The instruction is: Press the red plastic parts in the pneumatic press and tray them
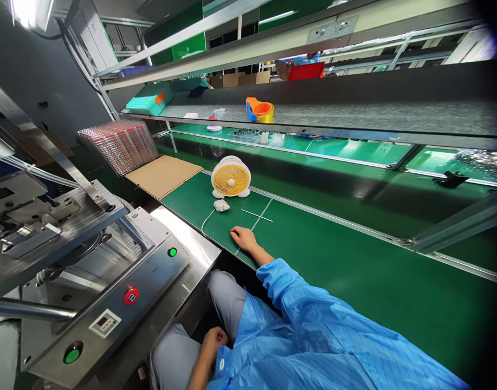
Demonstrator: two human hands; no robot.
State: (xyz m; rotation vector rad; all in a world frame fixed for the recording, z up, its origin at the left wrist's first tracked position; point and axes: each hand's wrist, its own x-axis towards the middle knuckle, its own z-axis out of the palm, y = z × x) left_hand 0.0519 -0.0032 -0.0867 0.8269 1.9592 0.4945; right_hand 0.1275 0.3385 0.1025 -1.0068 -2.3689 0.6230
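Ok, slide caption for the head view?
Right hand resting on a green worktop near a thin bent rod and fan; left hand at the lap.

1 teal box [146, 101] sits on the grey shelf [333, 115].

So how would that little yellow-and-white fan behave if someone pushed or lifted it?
The fan looks stiff, with its round housing and grille, so it probably won't sag when lifted. Its rounded feet should keep it from rolling, though a high push might tip it. The white cord curves limply; if attached, it would likely trail along.
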